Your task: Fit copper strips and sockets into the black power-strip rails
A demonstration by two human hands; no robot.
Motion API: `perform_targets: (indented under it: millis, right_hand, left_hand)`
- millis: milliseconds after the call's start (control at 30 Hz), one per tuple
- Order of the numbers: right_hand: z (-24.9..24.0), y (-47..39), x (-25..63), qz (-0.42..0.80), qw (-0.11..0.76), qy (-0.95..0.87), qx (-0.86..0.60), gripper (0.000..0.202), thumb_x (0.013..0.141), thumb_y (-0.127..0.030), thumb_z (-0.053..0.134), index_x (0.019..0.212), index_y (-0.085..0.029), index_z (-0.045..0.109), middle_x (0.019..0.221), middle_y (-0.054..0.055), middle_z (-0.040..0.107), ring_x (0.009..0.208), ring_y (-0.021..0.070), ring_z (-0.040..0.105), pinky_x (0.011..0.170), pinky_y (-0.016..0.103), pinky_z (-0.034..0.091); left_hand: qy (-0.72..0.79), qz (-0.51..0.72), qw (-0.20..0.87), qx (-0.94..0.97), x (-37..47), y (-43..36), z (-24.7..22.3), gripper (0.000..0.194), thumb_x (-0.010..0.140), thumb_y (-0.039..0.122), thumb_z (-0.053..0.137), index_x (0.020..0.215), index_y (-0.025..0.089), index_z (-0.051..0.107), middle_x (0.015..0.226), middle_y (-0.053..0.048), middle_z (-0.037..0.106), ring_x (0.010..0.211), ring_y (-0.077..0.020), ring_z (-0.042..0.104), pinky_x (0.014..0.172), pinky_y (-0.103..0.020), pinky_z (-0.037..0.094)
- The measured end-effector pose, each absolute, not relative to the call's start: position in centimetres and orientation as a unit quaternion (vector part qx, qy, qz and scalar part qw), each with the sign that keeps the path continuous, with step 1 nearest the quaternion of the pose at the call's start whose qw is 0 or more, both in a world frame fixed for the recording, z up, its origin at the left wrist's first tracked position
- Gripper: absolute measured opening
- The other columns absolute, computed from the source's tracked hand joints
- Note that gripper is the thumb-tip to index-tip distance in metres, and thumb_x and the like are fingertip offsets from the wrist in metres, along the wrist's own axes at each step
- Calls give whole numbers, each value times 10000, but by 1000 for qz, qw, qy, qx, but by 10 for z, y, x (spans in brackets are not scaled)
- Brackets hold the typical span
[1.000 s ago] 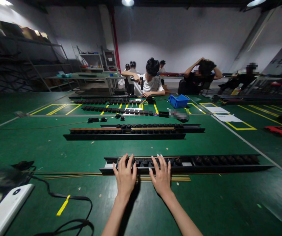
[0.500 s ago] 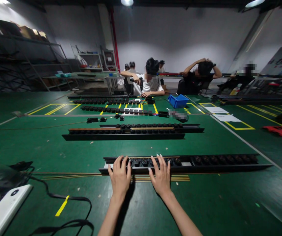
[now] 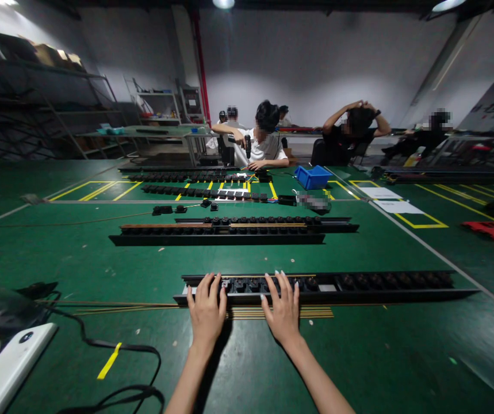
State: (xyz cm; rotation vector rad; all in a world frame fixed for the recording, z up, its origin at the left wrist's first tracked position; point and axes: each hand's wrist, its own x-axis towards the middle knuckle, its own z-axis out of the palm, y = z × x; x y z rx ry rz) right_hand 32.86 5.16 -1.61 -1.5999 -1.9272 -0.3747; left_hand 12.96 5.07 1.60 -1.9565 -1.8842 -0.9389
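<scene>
A long black channel rail (image 3: 371,296) lies crosswise in front of me, with a row of black modules (image 3: 376,280) seated inside it. My left hand (image 3: 206,310) rests over the rail's left part, fingers spread and pointing away from me. Farther right, my right hand (image 3: 282,307) lies across the rail's near wall, its fingers apart over the modules. Neither hand is wrapped around anything. Thin brass-coloured rods (image 3: 316,312) lie along the near side of the rail, partly hidden under my hands. Another thin rod runs along the far wall inside it.
Two more black rails (image 3: 221,238) lie beyond, with rods on top. Farther back are module strips (image 3: 203,192), a blue bin (image 3: 313,177) and white papers (image 3: 387,199). A black cable (image 3: 117,347) and a white device (image 3: 14,368) lie left. Across the table a person holds a drill (image 3: 247,146).
My left hand has shifted slightly left along the rail. My right hand stays nearly in place, and the rail has not visibly moved.
</scene>
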Motion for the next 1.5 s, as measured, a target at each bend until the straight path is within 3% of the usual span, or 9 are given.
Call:
perform_targets:
  millis: [333, 567, 933, 1500]
  right_hand:
    - [-16, 52, 329, -139, 296, -728, -603, 508, 895, -276, 425, 1398, -249, 366, 1398, 103, 423, 1340, 246, 309, 1095, 515, 185]
    - [-11, 50, 328, -133, 286, -730, -606, 525, 902, -272, 418, 1419, -261, 333, 1403, 101, 423, 1337, 249, 319, 1093, 513, 197]
    - [-9, 49, 329, -130, 284, -731, -606, 523, 900, -273, 419, 1417, -254, 338, 1406, 104, 419, 1339, 247, 316, 1094, 514, 194]
    - [-9, 49, 329, -126, 280, -732, -608, 518, 900, -275, 428, 1411, -250, 347, 1412, 105, 411, 1344, 249, 308, 1091, 515, 204]
  left_hand:
    - [-666, -304, 138, -667, 139, 48, 27, 396, 905, 271, 422, 1280, 174, 506, 1327, -163, 521, 1229, -280, 476, 1083, -592, 184]
    - [-653, -278, 123, -694, 144, 49, 24, 383, 905, 272, 430, 1271, 209, 524, 1290, -140, 558, 1209, -272, 493, 1079, -583, 208]
    - [-650, -300, 109, -690, 158, 46, 17, 411, 907, 280, 432, 1302, 173, 481, 1318, -163, 522, 1226, -267, 471, 1079, -565, 228]
    - [-626, -302, 111, -710, 171, 46, 17, 424, 909, 293, 441, 1314, 170, 462, 1337, -146, 514, 1245, -249, 459, 1118, -538, 158]
